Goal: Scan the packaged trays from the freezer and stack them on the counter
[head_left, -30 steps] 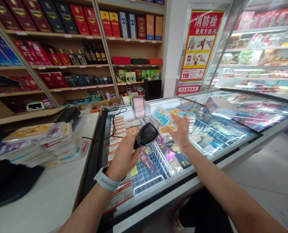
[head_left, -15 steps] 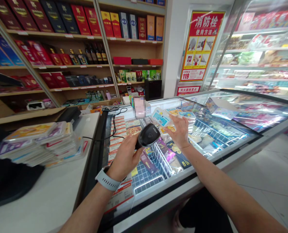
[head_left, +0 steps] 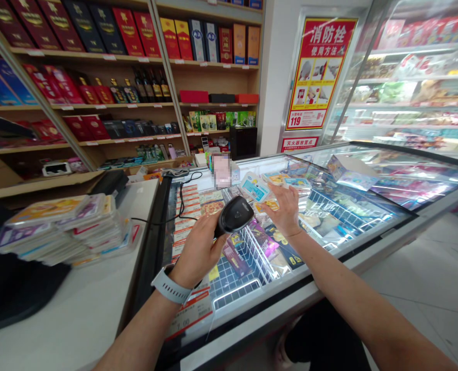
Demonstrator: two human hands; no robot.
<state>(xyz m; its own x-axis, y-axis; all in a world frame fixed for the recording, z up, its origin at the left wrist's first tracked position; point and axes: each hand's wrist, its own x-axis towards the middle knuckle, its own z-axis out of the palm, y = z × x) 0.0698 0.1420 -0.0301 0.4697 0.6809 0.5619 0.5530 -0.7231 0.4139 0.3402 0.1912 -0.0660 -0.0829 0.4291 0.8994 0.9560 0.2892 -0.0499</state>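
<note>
My left hand [head_left: 200, 247] is wrapped around the handle of a black barcode scanner [head_left: 235, 214], its head pointing toward the right. Between the thumb and fingers of my right hand [head_left: 285, 211] is the edge of a flat blue-and-white package [head_left: 255, 188], tilted with its barcode showing. The scanner's head is close to this package but apart from it. Beside and behind my right hand, orange packages [head_left: 278, 178] and a blue one [head_left: 299, 183] lie on the freezer's glass top. A dark cable [head_left: 181, 198] lies across the freezer's left side.
A glass-topped chest freezer [head_left: 229, 335] holds wire baskets [head_left: 257, 252] with packaged goods. Stacked flat packages [head_left: 70, 226] stand on the white counter [head_left: 97, 304] at left. A white carton [head_left: 354, 172] rests on the glass at right. Shelves of boxes [head_left: 213, 46] line the back.
The blue-and-white package has shifted slightly left and down, and my right fingers have moved a little with it. My left hand and the scanner have hardly moved.
</note>
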